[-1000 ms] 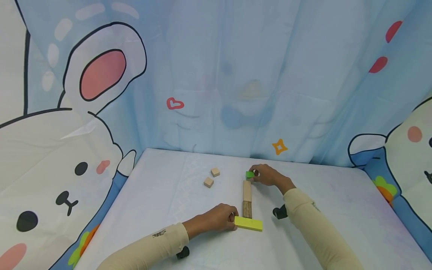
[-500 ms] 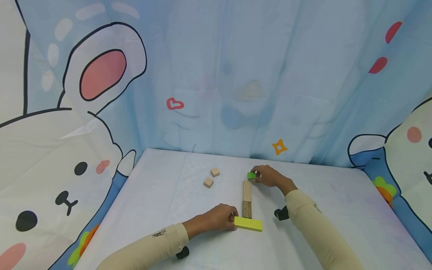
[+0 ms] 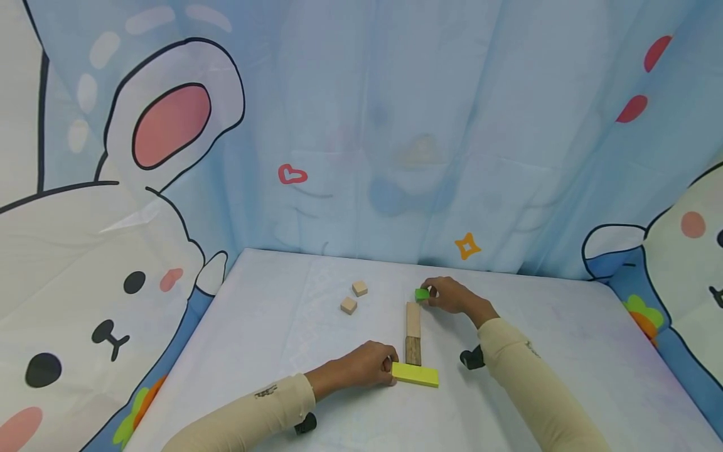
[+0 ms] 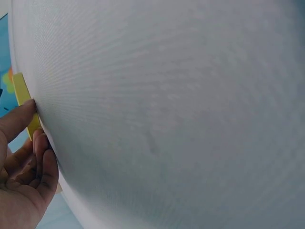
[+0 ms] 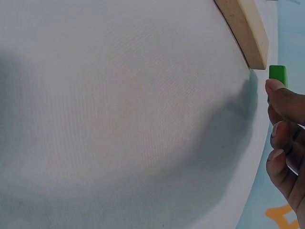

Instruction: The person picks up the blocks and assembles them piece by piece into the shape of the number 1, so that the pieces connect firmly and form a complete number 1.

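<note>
Between thumb and fingers, my left hand [image 3: 368, 365] pinches the left end of a long yellow block [image 3: 415, 374]. The left wrist view shows the thumb on one face of the yellow block [image 4: 22, 93]. My right hand [image 3: 449, 295] pinches a small green block [image 3: 421, 294] just past the far end of a plain wooden block [image 3: 413, 319]. In the right wrist view the green block [image 5: 277, 72] is close to that wooden block's end [image 5: 257, 52], with a shadow on the cloth below. A darker wood-grain block [image 3: 413, 351] lies in line between the plain one and the yellow one.
Two small wooden cubes, a nearer one [image 3: 348, 306] and a farther one [image 3: 359, 288], lie left of the row on the white table [image 3: 282, 301]. A blue patterned curtain [image 3: 350, 125] hangs behind the table's back edge.
My right hand has shifted slightly to the right and nearer with the green block. The left hand and the yellow block stay in place.
</note>
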Demonstrator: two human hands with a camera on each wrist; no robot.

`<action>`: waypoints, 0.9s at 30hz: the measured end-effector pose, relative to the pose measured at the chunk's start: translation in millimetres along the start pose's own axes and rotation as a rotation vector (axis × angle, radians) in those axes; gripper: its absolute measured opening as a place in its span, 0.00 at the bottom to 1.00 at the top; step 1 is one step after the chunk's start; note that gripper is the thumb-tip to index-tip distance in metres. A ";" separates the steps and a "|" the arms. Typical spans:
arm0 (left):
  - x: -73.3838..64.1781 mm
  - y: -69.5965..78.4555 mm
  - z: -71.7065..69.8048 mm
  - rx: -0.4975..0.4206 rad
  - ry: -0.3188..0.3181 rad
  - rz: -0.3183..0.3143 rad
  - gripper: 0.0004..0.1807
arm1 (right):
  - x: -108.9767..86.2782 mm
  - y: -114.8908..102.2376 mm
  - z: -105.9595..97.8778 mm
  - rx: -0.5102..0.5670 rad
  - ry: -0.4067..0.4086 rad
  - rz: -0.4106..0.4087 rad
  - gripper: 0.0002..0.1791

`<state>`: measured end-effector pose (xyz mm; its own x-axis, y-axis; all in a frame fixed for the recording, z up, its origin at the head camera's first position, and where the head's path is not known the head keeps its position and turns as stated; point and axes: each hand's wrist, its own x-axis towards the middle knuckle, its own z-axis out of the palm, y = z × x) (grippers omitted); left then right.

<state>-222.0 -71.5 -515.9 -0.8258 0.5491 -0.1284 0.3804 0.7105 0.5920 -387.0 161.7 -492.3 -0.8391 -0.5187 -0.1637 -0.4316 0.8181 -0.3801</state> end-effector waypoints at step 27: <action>-1.6 1.2 -0.3 -0.016 -0.002 -0.018 0.16 | -0.4 -1.6 7.0 -0.020 -0.022 0.023 0.18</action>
<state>-220.3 -71.7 -514.7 -0.8313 0.5377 -0.1407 0.3591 0.7129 0.6024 -383.6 158.9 -498.0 -0.8418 -0.5045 -0.1919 -0.4188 0.8348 -0.3573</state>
